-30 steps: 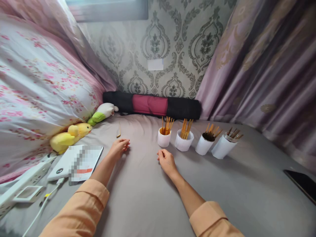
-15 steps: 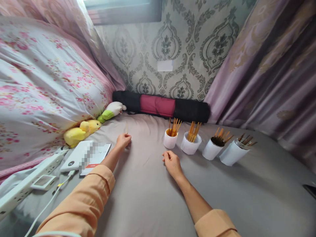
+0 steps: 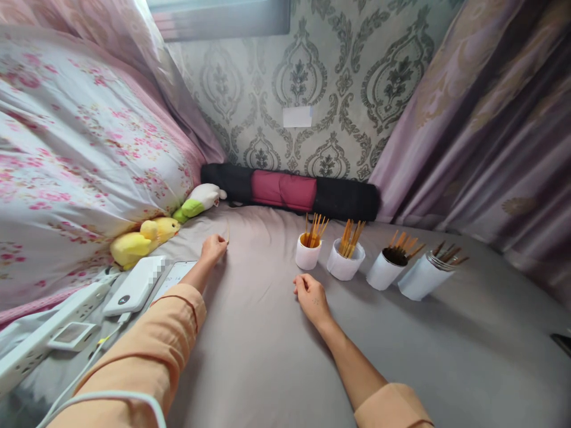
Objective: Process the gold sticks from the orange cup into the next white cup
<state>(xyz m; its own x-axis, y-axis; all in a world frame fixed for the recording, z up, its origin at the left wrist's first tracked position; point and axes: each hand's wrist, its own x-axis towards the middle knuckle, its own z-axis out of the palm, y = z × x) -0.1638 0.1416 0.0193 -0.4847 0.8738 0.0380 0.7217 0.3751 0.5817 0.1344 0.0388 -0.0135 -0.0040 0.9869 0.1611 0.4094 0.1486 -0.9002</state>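
Landmark: leftmost white cup [image 3: 307,257], upright on the grey sheet [image 3: 254,362].

Left hand [image 3: 215,249]: well left of the landmark, fingers bent, fingertips drawn together at a thin stick [image 3: 228,230]. Stick also left of the landmark, thin end pointing up in view. Whether the fingertips grip it or only touch it: cannot tell.

Right hand [image 3: 312,295]: just in front of the landmark, apart from it, fingers loosely curled in on themselves. Hands well apart from each other.

Landmark holds a bunch of amber-coloured sticks [image 3: 317,225], ends protruding above the rim. To its right, in a row: a wider white cup [image 3: 343,268] with similar sticks, a white cup with a dark interior [image 3: 382,273], and a white-wrapped jar [image 3: 422,279] holding darker sticks.

Behind the landmark: a black-and-red roll [image 3: 284,190] along the wall. Far left of it: a yellow plush toy [image 3: 131,249] and a white power bank [image 3: 132,289].
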